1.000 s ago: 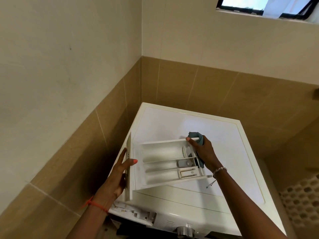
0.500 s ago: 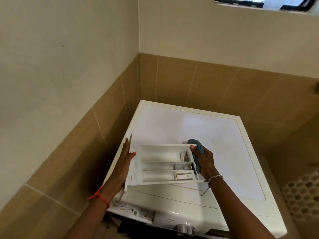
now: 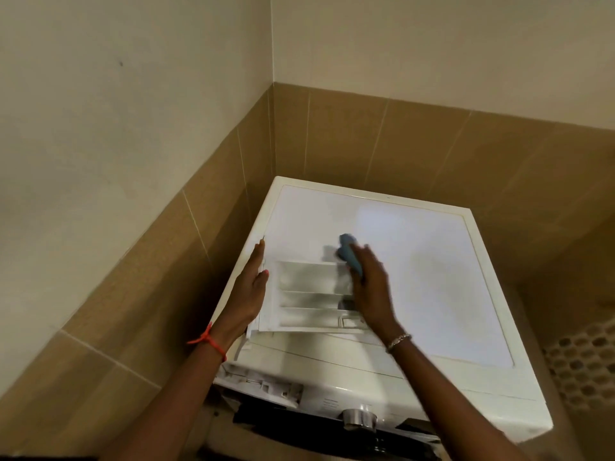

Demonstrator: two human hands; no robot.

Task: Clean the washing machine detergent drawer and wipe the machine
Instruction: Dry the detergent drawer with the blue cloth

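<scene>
We see a home laundry corner or bathroom: a white washing machine [image 3: 416, 261] sits tucked between walls [image 3: 399, 144] tiled brown below and cream above, beside small hexagon tiles [image 3: 582, 361].

On my feed the light is soft, warm and rather dim. A pale sheen lies on the washing machine top [image 3: 416, 261]. Motion blur smears the right hand [image 3: 371, 294], cloth [image 3: 349, 257] and drawer [image 3: 309, 294]. The cloth's shadow falls leftward. Wall lines bow near the edges.
</scene>
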